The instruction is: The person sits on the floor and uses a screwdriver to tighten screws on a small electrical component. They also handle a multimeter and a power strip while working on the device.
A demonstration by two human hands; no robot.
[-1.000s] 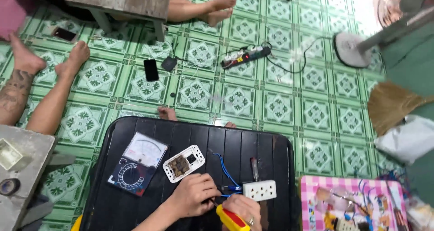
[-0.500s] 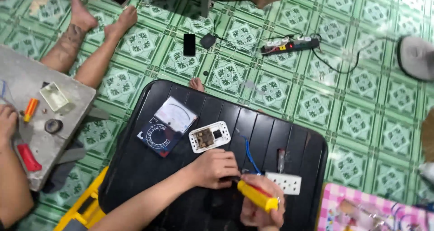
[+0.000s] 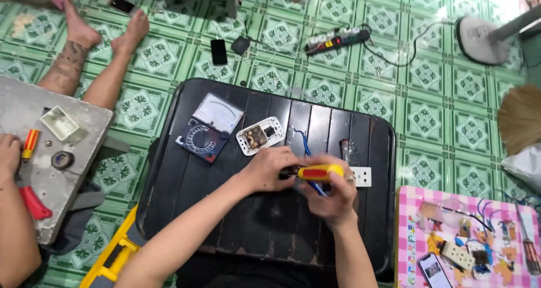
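Observation:
My right hand (image 3: 332, 198) grips a yellow-and-red screwdriver (image 3: 320, 172) held level over the black slatted table (image 3: 197, 198). Its tip points left into my left hand (image 3: 269, 168), which pinches a small dark part with blue wires (image 3: 305, 144) running off it. A white socket plate (image 3: 361, 176) lies just right of my right hand. Farther back sit an opened white switch (image 3: 260, 135) and an analog multimeter (image 3: 209, 127).
Another person's legs (image 3: 90, 57) and hand (image 3: 8, 153) are at a grey board (image 3: 22, 113) on the left with tools. A pink checked table (image 3: 468, 237) with parts stands right. A power strip (image 3: 337, 40), phone (image 3: 218, 51) and fan base (image 3: 482, 40) lie on the green tiled floor.
The view shifted slightly. My hands rose together at the table's middle, and the screwdriver turned from slanting down to level, its tip now at my left hand's fingers.

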